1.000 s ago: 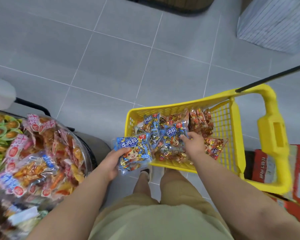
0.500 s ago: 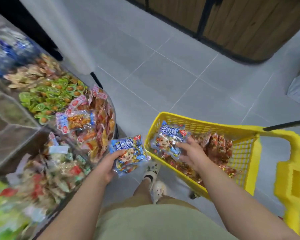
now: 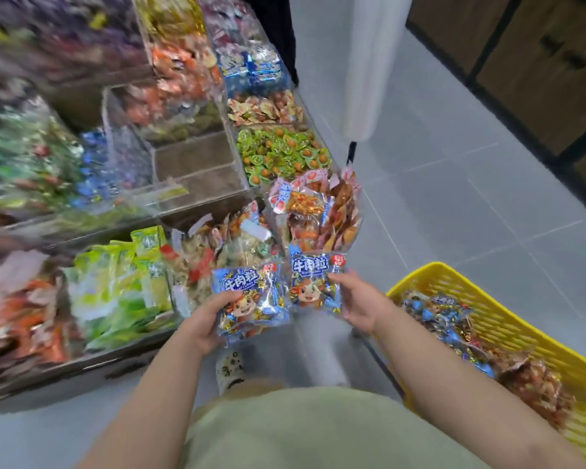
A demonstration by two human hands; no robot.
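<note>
— Lifted out of yellow basket [image 3: 487,316]: R packet [image 3: 313,282], now held beside L packet [image 3: 251,296], near snack bins [image 3: 274,150].
— Look, grip?
— Blue, cartoon calf printed; each is clamped by curled fingers of L hand [image 3: 202,321], R hand [image 3: 357,299].

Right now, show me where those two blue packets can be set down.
For the two blue packets, the bare-bottomed clear bin is free: green-and-orange sweets border its right, blue sweets its left. The grey floor beside the yellow basket is bare too. The basket and neighbouring bins are heaped.
</note>
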